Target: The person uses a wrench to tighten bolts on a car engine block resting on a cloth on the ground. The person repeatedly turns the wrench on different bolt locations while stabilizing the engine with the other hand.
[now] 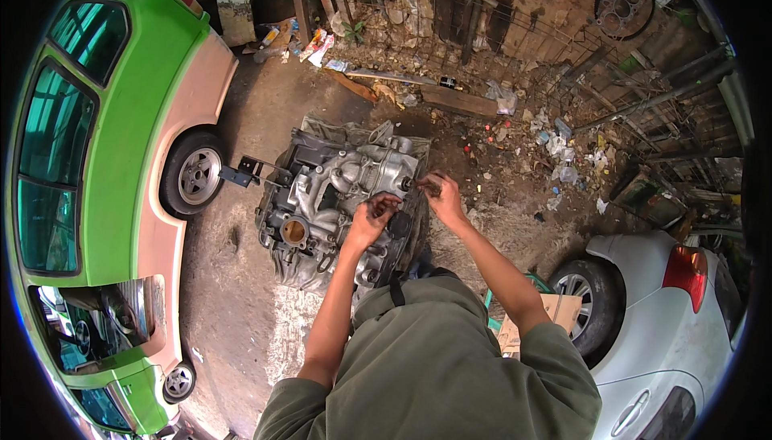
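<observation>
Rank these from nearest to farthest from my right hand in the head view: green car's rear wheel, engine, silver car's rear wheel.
1. Engine: just left of your right hand.
2. Silver car's rear wheel: lower right.
3. Green car's rear wheel: far left, beyond the engine.

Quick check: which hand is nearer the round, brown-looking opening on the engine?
The left hand. It shows between the round opening and the right hand, which is farther off, by the engine's right edge.
</observation>
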Action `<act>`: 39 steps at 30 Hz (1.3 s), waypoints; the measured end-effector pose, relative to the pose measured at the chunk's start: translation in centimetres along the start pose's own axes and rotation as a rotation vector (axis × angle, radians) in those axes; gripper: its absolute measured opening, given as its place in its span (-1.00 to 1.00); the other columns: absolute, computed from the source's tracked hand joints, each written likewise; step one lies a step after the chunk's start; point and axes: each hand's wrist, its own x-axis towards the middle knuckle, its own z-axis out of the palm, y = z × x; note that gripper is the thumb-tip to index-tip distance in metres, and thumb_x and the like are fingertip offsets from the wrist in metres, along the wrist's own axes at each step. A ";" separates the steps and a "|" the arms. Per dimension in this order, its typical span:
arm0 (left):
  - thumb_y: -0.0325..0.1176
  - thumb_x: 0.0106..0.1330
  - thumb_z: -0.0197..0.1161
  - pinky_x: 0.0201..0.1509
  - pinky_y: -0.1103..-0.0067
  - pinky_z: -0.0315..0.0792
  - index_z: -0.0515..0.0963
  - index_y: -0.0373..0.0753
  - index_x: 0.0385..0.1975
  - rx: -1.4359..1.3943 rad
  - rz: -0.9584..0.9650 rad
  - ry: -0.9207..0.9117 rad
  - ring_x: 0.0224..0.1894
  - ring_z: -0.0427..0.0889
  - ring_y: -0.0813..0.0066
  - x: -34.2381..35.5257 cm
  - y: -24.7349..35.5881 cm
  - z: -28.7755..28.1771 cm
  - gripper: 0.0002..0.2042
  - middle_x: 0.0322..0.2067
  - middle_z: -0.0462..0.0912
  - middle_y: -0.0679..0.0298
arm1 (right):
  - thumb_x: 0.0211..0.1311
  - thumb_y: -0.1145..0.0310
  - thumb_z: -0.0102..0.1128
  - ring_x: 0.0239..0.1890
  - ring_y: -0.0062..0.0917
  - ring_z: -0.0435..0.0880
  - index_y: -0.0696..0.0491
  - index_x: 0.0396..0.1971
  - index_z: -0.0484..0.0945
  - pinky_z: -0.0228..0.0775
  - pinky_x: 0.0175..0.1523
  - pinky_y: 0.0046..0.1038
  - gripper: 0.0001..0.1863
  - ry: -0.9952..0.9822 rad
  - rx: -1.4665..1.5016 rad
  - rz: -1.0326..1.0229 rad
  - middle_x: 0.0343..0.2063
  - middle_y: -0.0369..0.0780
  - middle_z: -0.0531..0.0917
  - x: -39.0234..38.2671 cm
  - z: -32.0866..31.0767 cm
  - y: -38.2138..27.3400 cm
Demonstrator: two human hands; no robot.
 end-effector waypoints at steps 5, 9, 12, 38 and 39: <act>-0.57 0.36 0.20 -0.12 0.63 0.46 0.65 -0.29 -0.04 -0.010 0.046 0.013 -0.28 0.60 0.63 0.0 0.0 0.1 -0.78 -0.37 0.69 0.32 | 0.23 0.57 0.37 -0.11 -0.38 0.72 0.11 -0.07 0.56 0.68 -0.20 -0.32 -0.72 -0.150 0.421 0.617 -0.11 -0.20 0.63 -2.4 0.5 -3.2; -0.57 0.35 0.16 0.03 0.59 0.47 0.63 -0.33 -0.02 0.057 -0.020 -0.011 -0.14 0.64 0.57 0.0 0.3 -0.2 -0.76 -0.28 0.70 0.28 | 0.26 0.47 0.37 0.00 -0.40 0.71 0.07 0.08 0.48 0.71 -0.23 -0.15 -0.59 -0.221 0.911 0.758 -0.07 -0.21 0.64 -2.8 -0.7 -4.0; -0.57 0.35 0.16 0.02 0.59 0.47 0.64 -0.32 -0.02 0.046 -0.019 -0.012 -0.15 0.64 0.56 -0.1 0.5 -0.1 -0.76 -0.30 0.70 0.28 | 0.27 0.43 0.37 0.00 -0.43 0.71 0.06 0.06 0.49 0.70 -0.22 -0.17 -0.61 -0.251 0.825 0.840 -0.10 -0.22 0.66 -2.6 -1.5 -3.1; -0.55 0.39 0.17 0.02 0.61 0.47 0.64 -0.32 -0.05 0.012 -0.013 0.000 -0.15 0.63 0.58 -0.2 1.0 0.0 -0.79 -0.29 0.70 0.31 | 0.18 0.59 0.40 -0.10 -0.31 0.70 0.11 -0.19 0.68 0.57 -0.08 -0.31 -0.80 0.022 0.008 0.047 -0.18 -0.16 0.65 -0.2 -0.8 -0.5; -0.55 0.38 0.16 0.02 0.61 0.47 0.64 -0.32 -0.05 0.017 -0.016 0.001 -0.15 0.63 0.58 -0.2 1.1 0.1 -0.79 -0.29 0.69 0.31 | 0.18 0.58 0.40 -0.10 -0.30 0.70 0.11 -0.19 0.68 0.56 -0.07 -0.30 -0.80 0.011 0.013 0.046 -0.18 -0.16 0.65 -0.1 -0.8 -0.4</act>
